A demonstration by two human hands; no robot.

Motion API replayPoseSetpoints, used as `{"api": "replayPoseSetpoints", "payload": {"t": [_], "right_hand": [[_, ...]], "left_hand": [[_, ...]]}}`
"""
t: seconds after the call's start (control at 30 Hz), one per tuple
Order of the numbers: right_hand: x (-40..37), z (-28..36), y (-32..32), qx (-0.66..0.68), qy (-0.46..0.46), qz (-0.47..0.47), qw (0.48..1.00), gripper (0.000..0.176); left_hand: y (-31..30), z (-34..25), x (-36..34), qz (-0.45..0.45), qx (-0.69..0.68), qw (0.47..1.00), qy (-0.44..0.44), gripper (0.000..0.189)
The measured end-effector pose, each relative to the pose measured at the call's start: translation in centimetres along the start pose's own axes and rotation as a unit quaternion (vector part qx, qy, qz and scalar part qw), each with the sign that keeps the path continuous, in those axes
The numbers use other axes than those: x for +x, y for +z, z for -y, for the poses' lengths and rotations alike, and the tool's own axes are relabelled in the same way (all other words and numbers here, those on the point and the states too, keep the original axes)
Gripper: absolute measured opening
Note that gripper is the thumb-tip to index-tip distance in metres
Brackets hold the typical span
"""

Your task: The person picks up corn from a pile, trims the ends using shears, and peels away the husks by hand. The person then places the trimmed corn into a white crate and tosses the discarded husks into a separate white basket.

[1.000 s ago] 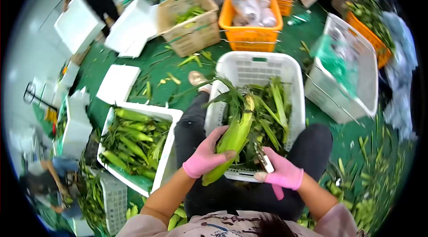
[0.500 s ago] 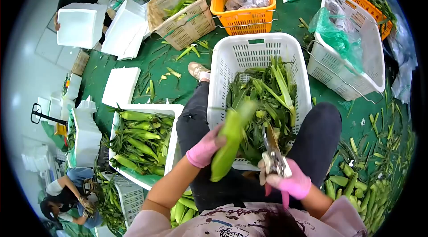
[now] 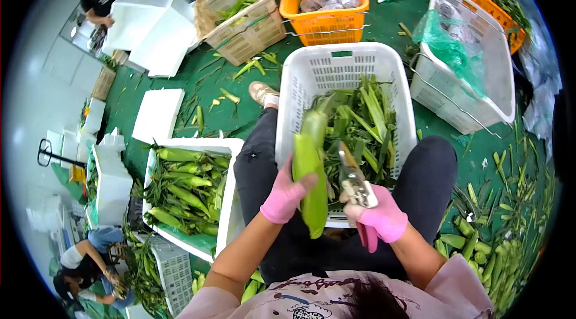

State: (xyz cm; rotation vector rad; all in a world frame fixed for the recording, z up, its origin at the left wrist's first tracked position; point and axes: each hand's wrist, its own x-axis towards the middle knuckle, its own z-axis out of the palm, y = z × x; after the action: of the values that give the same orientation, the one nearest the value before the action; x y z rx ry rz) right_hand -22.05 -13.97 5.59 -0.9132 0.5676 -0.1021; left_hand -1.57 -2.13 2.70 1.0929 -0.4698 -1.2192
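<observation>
- The long green corn ear in its husk [image 3: 313,193] stands tilted above the near left corner of the white slotted plastic crate [image 3: 407,112]; its upper end is blurred.
- The pink-gloved left hand [image 3: 285,193] grips the ear from the side, thumb across its front; the other fingers are mostly hidden behind it.
- The pink-gloved right hand [image 3: 381,217] is closed around a metal-bladed hand cutter [image 3: 358,190], over the crate's near side, blades apart from the ear.
- Inside the crate lie loose green leaf trimmings [image 3: 369,115].
- Left of the crate, a white foam box [image 3: 231,217] holds more husked-in ears.
- The ear probably feels firm and moderately heavy, its smooth husk a little slippery and its leaf ends floppy; the thick middle should give the surest hold.
</observation>
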Motion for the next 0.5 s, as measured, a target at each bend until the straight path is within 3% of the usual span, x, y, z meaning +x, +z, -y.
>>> {"api": "replayPoseSetpoints", "payload": {"t": [0.03, 0.1, 0.17, 0.2, 0.27, 0.33, 0.4, 0.5], "right_hand": [[-0.6, -0.5, -0.1, -0.01, 0.01, -0.009, 1.0, 0.035], [-2.3, -0.7, 0.8, -0.042, 0.032, -0.003, 0.999, 0.042], [-3.0, -3.8, 1.3, -0.126, -0.059, -0.007, 0.99, 0.051], [-3.4, -4.5, 1.7, -0.196, -0.101, -0.031, 0.975, 0.053], [-2.9, -5.9, 2.1, -0.23, -0.083, -0.085, 0.966, 0.065], [-1.3, -6.1, 2.1, -0.381, -0.134, -0.123, 0.906, 0.076], [0.9, -6.8, 1.8, -0.435, -0.2, -0.185, 0.858, 0.084], [2.4, -4.5, 1.7, -0.474, -0.259, -0.236, 0.808, 0.071]], "left_hand": [[-0.5, 0.3, 0.5, -0.04, -0.028, 0.998, 0.047, 0.06], [-0.7, -0.3, 1.2, -0.141, -0.073, 0.981, 0.113, 0.057], [-1.0, -0.9, 2.2, -0.258, -0.147, 0.94, 0.165, 0.056], [-1.1, -1.1, 2.3, -0.273, -0.177, 0.928, 0.18, 0.055], [-0.9, -1.2, 2.6, -0.298, -0.237, 0.903, 0.201, 0.055], [1.3, -0.7, 2.2, -0.342, -0.228, 0.891, 0.191, 0.054], [3.2, 1.1, 1.4, -0.363, -0.239, 0.892, 0.122, 0.05], [3.6, 2.7, 1.2, -0.353, -0.268, 0.889, 0.115, 0.046]]}}
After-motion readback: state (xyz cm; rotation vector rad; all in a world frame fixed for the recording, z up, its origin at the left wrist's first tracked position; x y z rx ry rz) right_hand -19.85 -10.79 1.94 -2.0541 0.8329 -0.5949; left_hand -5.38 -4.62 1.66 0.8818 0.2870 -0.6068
